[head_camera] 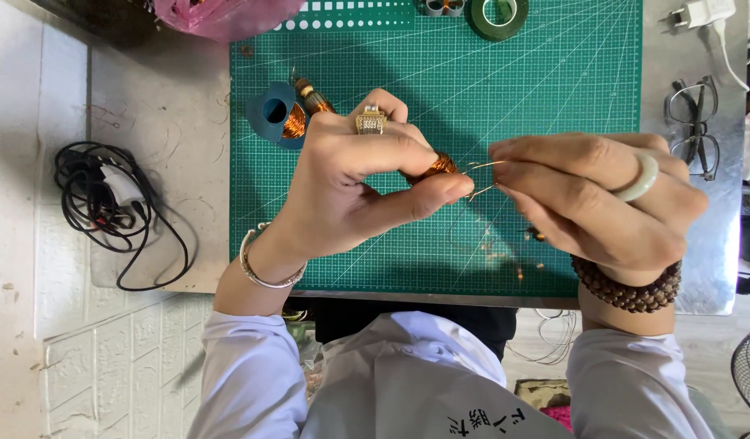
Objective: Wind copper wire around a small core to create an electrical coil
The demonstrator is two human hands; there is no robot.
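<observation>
Copper wire is the centre of this head-camera view, looking straight down at a green cutting mat (554, 89) on a desk.

At the middle, the left hand (351, 183), wearing a chunky ring and a silver bangle, is closed around a small copper-wound coil (436, 167), pinching it between thumb and fingers, apparently to steady it. Just at its 3 o'clock, the right hand (590, 195), with a pale ring and a brown bead bracelet, has its fingertips closed on thin wire ends (482, 167) that stick out of the coil, seemingly to pull them taut.

At 10 o'clock from the hands, a blue spool (273, 111) of copper wire lies on the mat, within easy reach. At 12 o'clock, near the mat's far edge, sits a roll of green tape (498, 16). At 3 o'clock, off the mat, lie folded glasses (693, 122). At 9 o'clock, a tangled black cable (107, 203) rests on the desk. White sleeves fill the bottom.
</observation>
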